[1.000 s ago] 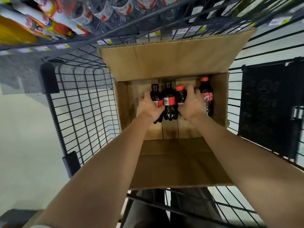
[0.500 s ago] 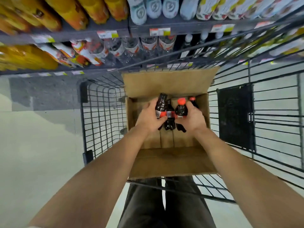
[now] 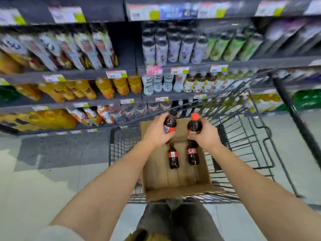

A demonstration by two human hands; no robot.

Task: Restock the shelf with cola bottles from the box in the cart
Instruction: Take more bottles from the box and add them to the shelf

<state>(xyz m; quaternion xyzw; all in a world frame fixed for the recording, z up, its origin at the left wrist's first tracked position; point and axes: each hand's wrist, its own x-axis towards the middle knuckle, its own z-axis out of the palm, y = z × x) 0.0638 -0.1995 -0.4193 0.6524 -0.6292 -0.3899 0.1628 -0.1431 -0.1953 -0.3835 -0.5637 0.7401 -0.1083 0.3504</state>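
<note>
My left hand (image 3: 157, 134) grips a small cola bottle (image 3: 170, 123) with a dark cap and red label, held above the open cardboard box (image 3: 175, 181) in the wire cart (image 3: 246, 136). My right hand (image 3: 205, 136) grips a second cola bottle (image 3: 194, 125) with a red cap, beside the first. Two more cola bottles remain in the box: one (image 3: 173, 156) left of centre, one (image 3: 192, 153) just under my right hand. The dark shelf unit (image 3: 121, 100) stands right behind the cart.
The shelves hold rows of orange juice bottles (image 3: 104, 87), white and green drink bottles (image 3: 173, 47) and clear bottles (image 3: 139, 108) on the lowest tier, with price tags along the edges. Pale tiled floor (image 3: 43, 188) lies to the left. My legs stand against the cart's near rim.
Both hands have lifted one cola bottle each up out of the box. The view has tilted upward, so more shelf tiers are in sight. Two bottles stayed in the box.
</note>
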